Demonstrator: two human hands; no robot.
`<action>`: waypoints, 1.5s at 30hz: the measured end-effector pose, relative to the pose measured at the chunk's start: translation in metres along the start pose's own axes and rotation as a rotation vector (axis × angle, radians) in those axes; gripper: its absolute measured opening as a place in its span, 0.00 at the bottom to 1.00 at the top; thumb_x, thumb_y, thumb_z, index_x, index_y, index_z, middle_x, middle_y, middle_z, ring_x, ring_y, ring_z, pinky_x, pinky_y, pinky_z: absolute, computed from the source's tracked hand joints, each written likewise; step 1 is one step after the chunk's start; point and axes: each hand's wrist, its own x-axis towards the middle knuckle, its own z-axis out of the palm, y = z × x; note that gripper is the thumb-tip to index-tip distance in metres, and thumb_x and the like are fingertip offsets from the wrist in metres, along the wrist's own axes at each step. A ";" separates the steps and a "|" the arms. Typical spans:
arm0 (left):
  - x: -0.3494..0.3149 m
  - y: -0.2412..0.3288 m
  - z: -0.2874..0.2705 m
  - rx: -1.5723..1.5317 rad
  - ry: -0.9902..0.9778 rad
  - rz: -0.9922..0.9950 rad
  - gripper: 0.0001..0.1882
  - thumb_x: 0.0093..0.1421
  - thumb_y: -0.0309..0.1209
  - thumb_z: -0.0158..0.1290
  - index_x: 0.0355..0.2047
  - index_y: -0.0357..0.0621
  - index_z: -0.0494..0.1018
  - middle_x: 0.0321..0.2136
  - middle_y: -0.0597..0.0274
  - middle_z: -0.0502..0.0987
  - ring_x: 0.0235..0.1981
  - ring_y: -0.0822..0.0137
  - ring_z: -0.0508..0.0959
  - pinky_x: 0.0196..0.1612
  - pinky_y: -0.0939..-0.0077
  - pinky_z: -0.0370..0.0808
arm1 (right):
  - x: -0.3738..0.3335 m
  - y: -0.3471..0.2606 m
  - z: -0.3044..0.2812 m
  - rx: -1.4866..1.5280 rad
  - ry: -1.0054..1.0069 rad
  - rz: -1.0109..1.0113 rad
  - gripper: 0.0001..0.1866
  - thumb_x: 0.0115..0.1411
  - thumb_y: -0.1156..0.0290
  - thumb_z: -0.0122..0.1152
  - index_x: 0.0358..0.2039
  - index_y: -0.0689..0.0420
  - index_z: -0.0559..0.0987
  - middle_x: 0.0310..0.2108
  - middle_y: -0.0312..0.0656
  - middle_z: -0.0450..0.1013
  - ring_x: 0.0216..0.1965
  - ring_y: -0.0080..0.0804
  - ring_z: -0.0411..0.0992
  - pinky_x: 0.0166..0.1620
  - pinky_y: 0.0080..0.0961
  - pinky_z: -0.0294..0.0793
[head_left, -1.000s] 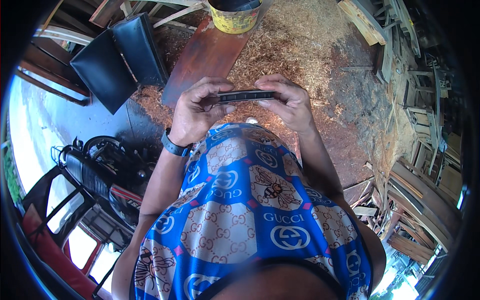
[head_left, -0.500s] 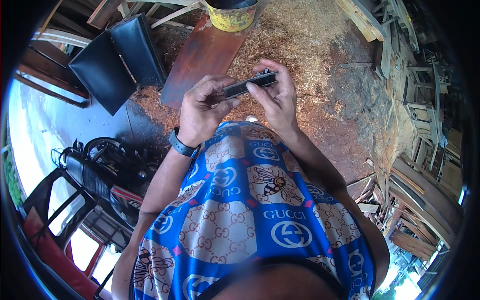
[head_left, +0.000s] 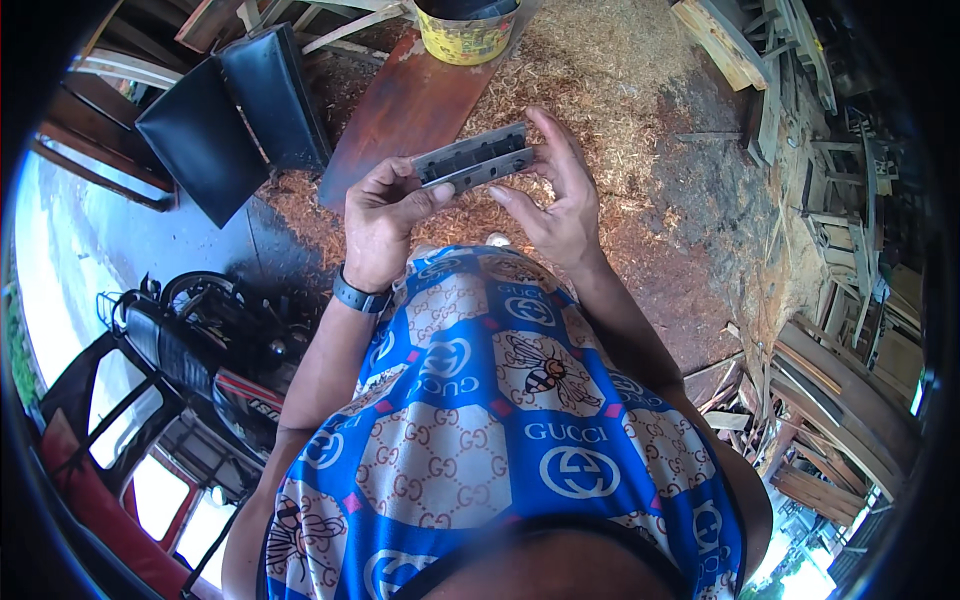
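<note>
In front of my chest is a long, narrow grey metal block [head_left: 475, 162] with a dark slot along its middle and several round holes in its near edge. It tilts up toward the right. My left hand [head_left: 385, 215] grips its left end, thumb on the near edge and fingers behind. Around the right end, my right hand [head_left: 560, 195] has its index finger stretched up and its thumb apart below the block. Its other fingers are close to that end; whether they touch it I cannot tell. A dark watch [head_left: 362, 295] circles my left wrist.
A reddish-brown board [head_left: 400, 110] lies on the shaving-strewn floor, with a yellow bucket [head_left: 468, 38] at its far end. Black padded panels [head_left: 205, 145] stand at the left. A motorcycle [head_left: 170, 335] is parked nearer on the left. Stacked timber [head_left: 840, 390] lines the right side.
The metal block has turned so its slot and holed edge show, and it has shifted slightly left with my left hand. My right thumb has come off it and the right fingers have spread.
</note>
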 end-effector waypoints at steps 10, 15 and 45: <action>0.002 0.002 -0.004 -0.233 -0.005 -0.031 0.08 0.60 0.12 0.58 0.37 0.36 0.75 0.36 0.54 0.83 0.37 0.65 0.86 0.43 0.72 0.87 | 0.005 0.015 -0.015 -0.304 -0.020 -0.246 0.28 0.48 0.77 0.78 0.53 0.50 0.86 0.67 0.48 0.66 0.53 0.37 0.76 0.52 0.31 0.81; 0.005 -0.001 -0.007 -0.196 -0.011 -0.022 0.08 0.60 0.12 0.58 0.39 0.34 0.76 0.37 0.54 0.83 0.39 0.65 0.85 0.44 0.72 0.87 | 0.004 0.015 -0.017 -0.324 0.015 -0.259 0.27 0.47 0.77 0.79 0.50 0.48 0.87 0.66 0.47 0.67 0.55 0.37 0.74 0.51 0.31 0.80; 0.009 0.001 -0.006 -0.037 -0.021 -0.080 0.08 0.59 0.13 0.59 0.39 0.30 0.76 0.39 0.49 0.83 0.37 0.61 0.86 0.43 0.71 0.86 | 0.017 0.007 -0.020 -0.459 -0.132 -0.164 0.36 0.46 0.77 0.75 0.60 0.55 0.79 0.69 0.45 0.63 0.63 0.47 0.69 0.61 0.41 0.75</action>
